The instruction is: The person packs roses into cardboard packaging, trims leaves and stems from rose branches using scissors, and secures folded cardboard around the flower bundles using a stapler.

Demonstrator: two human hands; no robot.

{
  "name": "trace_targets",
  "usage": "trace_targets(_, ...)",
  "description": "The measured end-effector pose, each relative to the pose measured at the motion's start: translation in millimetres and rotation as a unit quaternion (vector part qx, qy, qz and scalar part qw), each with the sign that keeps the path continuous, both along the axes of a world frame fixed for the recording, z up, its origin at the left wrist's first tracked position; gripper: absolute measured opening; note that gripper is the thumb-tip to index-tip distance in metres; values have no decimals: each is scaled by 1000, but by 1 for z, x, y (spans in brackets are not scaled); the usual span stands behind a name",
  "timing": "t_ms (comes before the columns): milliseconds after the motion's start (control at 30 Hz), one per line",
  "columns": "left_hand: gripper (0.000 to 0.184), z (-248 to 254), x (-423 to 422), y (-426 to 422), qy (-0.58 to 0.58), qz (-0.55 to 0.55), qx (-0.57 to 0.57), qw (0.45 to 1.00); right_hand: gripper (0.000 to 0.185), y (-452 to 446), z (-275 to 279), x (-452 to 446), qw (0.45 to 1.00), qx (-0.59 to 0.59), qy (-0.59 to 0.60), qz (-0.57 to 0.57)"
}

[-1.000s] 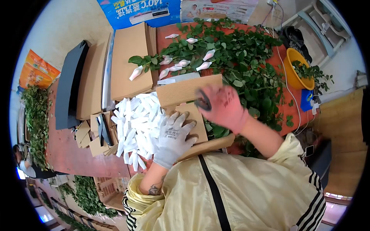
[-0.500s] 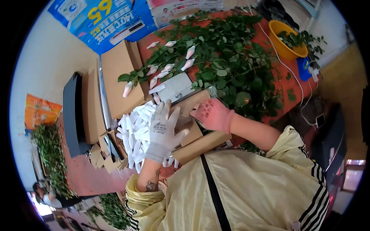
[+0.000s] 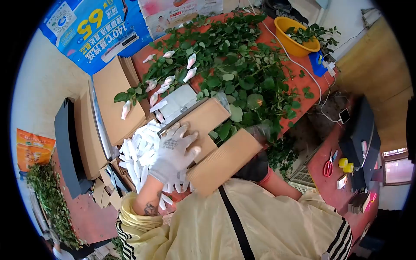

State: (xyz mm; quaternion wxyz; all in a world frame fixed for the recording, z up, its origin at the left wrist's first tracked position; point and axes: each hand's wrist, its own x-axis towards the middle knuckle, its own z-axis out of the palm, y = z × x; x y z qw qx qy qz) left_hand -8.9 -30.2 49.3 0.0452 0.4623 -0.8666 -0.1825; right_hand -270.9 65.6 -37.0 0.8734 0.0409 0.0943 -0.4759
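Note:
My left hand [image 3: 175,149], in a pale grey glove, lies with spread fingers on the brown cardboard [image 3: 203,119] in front of me. Beneath and left of it is a heap of white paper strips [image 3: 141,147]. My right hand [image 3: 253,168], its glove showing a black palm and pink cuff, is at the near right, against the back of a raised corrugated cardboard flap [image 3: 227,162]; its fingers are hidden. Green leaves [image 3: 223,132] show between flap and cardboard. Beyond lies a grey metal box [image 3: 178,104], with rosebuds in pale sleeves [image 3: 125,110] around it.
Leafy rose stems [image 3: 247,78] cover the red table's far side. Cardboard sheets [image 3: 115,97] are stacked to the left. A yellow basin [image 3: 294,37] stands at the far right, near a white cable [image 3: 303,71]. Red scissors [image 3: 329,167] lie on another surface at right.
My right hand has moved from the cardboard's far right edge down toward me, and the near flap now stands raised in front of it. My left hand stays on the cardboard. The view has shifted.

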Motion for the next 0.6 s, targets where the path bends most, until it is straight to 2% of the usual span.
trace_targets(33, 52, 0, 9, -8, 49, -25, 11, 998, 63, -8, 24, 7, 992, -119, -27, 13)
trace_targets(67, 52, 1, 16, -13, 51, -25, 8, 998, 67, -16, 41, 14, 971, -233, -55, 27)
trace_targets(133, 56, 0, 26, -20, 159, -33, 111, 980, 70, -34, 53, 24, 976, -216, -20, 20)
trace_targets(167, 60, 0, 28, -33, 203, -96, 186, 956, 74, -42, 58, 26, 980, -198, 14, 14)
trace_targets(200, 60, -10, 33, -30, 206, -96, 183, 957, 74, -49, 57, 27, 980, -200, 16, 16)
trace_targets(267, 51, -30, 39, -23, 139, -100, 16, 985, 74, -63, 50, 27, 974, -222, -5, 51)
trace_targets(300, 51, -22, 32, -20, 143, -96, 12, 985, 74, -68, 49, 25, 973, -225, -2, 57)
trace_targets(367, 38, -2, 7, -8, 41, 106, 66, 991, 68, -70, 48, 16, 988, -115, -20, 103)
trace_targets(400, 38, -5, 3, -4, 45, 110, 68, 991, 68, -76, 51, 3, 988, -113, -16, 107)
trace_targets(467, 29, -11, 0, -3, 42, 147, -29, 988, 55, -93, 62, -40, 973, -148, 140, 106)
trace_targets(533, 26, -18, -1, -2, 27, 153, -58, 986, 42, -89, 76, -82, 892, -219, 395, 12)
trace_targets(567, 23, -19, -2, -4, 10, 160, -88, 983, 42, -91, 79, -84, 889, -226, 398, 18)
trace_targets(600, 23, -18, -2, -5, 13, 168, -89, 982, 40, -88, 85, -81, 656, -290, 690, -98)
